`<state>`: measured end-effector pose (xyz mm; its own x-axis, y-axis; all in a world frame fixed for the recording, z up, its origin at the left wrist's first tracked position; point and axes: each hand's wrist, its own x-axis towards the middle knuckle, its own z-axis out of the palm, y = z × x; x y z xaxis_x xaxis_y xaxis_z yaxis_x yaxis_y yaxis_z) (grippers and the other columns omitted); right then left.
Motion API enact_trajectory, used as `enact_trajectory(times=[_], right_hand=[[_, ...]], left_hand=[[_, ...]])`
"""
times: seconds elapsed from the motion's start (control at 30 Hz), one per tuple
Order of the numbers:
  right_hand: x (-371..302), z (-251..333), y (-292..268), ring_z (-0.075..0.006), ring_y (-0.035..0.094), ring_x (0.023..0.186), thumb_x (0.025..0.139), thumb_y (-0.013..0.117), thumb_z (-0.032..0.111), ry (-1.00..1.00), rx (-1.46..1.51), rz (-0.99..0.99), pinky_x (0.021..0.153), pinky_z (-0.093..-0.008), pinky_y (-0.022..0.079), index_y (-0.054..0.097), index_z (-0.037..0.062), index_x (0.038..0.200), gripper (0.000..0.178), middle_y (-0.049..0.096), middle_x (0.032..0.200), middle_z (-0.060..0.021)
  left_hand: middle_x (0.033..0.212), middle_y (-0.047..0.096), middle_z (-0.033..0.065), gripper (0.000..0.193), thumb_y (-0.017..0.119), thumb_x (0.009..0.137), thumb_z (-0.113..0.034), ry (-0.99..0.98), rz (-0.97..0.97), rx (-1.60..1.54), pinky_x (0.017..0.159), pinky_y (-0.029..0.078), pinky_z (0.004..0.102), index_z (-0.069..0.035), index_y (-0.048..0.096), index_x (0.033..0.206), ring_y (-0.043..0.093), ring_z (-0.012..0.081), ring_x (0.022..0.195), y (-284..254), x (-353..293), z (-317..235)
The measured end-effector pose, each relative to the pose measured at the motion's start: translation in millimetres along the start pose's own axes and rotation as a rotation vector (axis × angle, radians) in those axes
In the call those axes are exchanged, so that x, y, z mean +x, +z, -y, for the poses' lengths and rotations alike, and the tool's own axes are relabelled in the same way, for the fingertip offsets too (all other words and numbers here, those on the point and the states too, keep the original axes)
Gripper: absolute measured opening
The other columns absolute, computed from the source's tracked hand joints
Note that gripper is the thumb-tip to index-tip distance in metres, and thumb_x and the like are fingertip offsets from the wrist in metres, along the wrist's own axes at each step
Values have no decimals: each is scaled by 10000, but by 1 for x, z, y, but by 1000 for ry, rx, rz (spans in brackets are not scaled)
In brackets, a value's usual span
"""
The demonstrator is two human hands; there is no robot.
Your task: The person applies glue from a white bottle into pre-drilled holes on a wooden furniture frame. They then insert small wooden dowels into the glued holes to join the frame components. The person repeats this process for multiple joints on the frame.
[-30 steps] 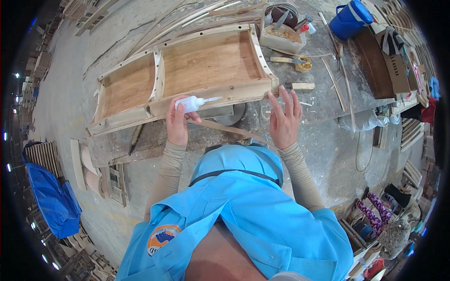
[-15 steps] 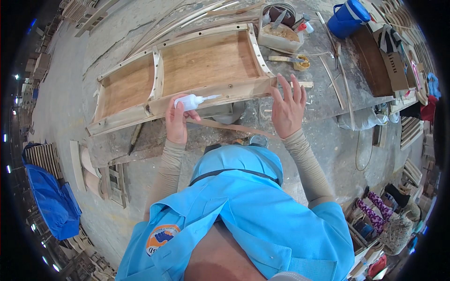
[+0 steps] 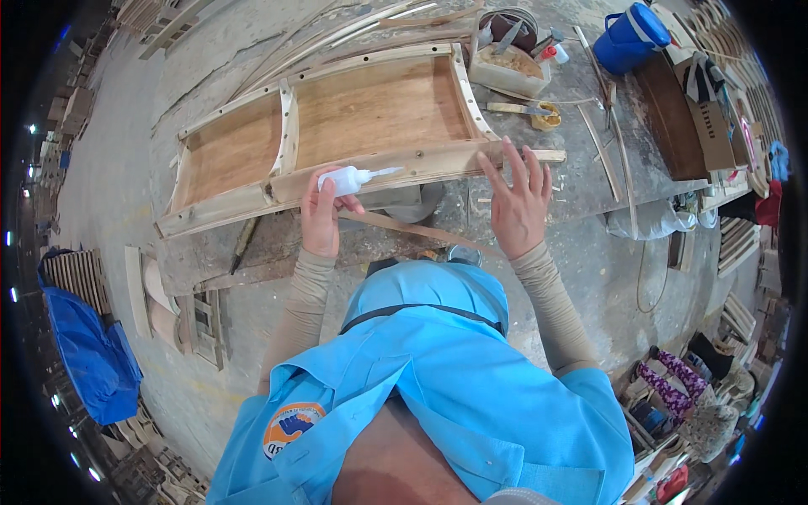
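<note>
Near the front edge of the table (image 3: 202,263) lies a wooden frame (image 3: 383,109); at its front the left hand (image 3: 323,217) curls closed round a white bottle (image 3: 342,180); the empty right hand (image 3: 519,206) spreads its fingers by the right corner.

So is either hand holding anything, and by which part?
The left hand holds a white squeeze bottle by its body. The right hand is spread open, holding nothing.
</note>
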<state>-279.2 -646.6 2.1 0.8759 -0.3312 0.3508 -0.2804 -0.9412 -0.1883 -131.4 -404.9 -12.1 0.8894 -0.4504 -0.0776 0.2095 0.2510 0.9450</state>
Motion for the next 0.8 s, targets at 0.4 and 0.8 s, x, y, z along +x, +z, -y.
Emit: enact_trajectory(times=[0.4, 0.8], right_hand=[[-18, -4, 2, -310, 311, 1307, 735, 554, 1, 79, 111, -24, 1061, -531, 218, 508, 256, 1299, 621, 411, 1382, -50], [-25, -33, -10, -311, 367, 1259, 790, 564, 37, 219, 149, -135, 1058, -514, 222, 581, 177, 1179, 414, 507, 1273, -50]], left_hand=[[887, 629, 59, 260, 452, 970, -257, -104, 84, -2, 608, 442, 251, -57, 519, 1122, 574, 123, 668, 40, 12, -21], [760, 568, 6, 252, 477, 967, -280, -112, 259, 285, 523, 389, 194, -71, 532, 1098, 486, 47, 588, 73, 43, -11]])
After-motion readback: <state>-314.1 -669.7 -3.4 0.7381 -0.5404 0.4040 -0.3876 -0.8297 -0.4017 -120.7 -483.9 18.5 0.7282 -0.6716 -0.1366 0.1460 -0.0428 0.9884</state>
